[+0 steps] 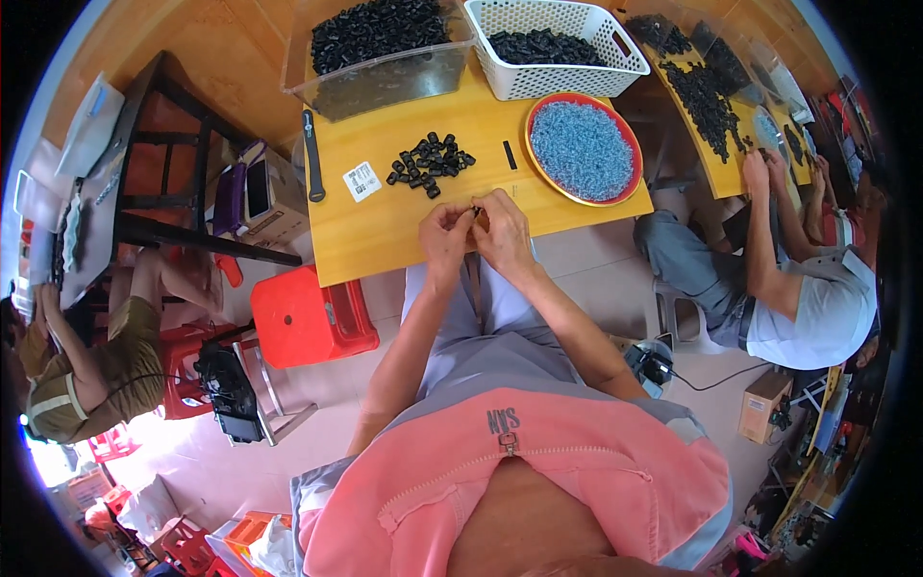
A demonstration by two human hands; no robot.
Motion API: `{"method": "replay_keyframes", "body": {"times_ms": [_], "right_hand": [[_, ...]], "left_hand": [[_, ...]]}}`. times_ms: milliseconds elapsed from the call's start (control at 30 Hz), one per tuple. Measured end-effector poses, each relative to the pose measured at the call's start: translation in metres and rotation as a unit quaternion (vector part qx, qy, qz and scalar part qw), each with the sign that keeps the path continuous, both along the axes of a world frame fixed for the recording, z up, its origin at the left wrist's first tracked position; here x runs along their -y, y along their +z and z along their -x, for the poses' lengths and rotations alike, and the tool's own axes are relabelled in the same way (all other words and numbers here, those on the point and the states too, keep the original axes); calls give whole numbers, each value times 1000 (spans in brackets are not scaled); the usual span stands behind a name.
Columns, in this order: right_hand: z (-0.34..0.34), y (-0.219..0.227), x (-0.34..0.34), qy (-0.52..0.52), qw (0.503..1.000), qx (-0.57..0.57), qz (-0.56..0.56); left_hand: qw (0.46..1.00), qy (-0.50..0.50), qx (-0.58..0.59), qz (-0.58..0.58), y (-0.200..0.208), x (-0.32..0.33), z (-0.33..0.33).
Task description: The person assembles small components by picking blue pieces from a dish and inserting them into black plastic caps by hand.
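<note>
My left hand [446,237] and my right hand [502,231] meet at the front edge of the yellow table [375,240], fingertips pinched close together. Between them shows a small dark piece [477,211], mostly hidden by the fingers. Just beyond my left hand lies a loose pile of small black cylindrical parts [430,162]. To the right, a red-rimmed round tray [635,173] holds a heap of small clear bluish pieces [582,149]. A short black strip [510,155] rests between the pile and the tray.
At the table's back stand a clear plastic bin [385,91] and a white perforated basket [562,85], both holding black parts. A black-handled tool [313,159] and a white printed card [361,182] lie left. A red stool [312,317] stands left; co-workers sit on both sides.
</note>
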State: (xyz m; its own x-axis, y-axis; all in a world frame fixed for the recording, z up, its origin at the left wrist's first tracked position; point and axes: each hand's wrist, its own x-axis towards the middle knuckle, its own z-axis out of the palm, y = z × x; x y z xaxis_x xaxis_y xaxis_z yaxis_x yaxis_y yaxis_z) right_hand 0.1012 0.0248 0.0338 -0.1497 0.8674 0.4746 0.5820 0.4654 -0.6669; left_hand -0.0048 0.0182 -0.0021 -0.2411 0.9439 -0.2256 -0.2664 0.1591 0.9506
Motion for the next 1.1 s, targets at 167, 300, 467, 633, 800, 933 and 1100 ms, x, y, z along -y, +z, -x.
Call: {"method": "replay_keyframes", "body": {"times_ms": [167, 300, 467, 633, 800, 933, 1100], "right_hand": [[1, 0, 2, 10, 999, 42, -15], [7, -1, 2, 11, 998, 65, -12], [11, 0, 5, 18, 995, 97, -34], [10, 7, 5, 28, 995, 91, -18], [-9, 36, -47, -17, 997, 51, -62], [-41, 80, -148, -85, 986, 21, -142], [-56, 85, -163, -74, 985, -14, -156]], "left_hand": [[1000, 2, -11, 22, 8, 1, -1], [999, 13, -36, 3, 5, 1, 0], [999, 9, -35, 0, 1, 3, 3], [1000, 7, 5, 12, 9, 3, 4], [996, 4, 82, 45, 19, 1, 6], [997, -28, 42, 53, 11, 1, 6], [998, -38, 36, 46, 5, 2, 8]]}}
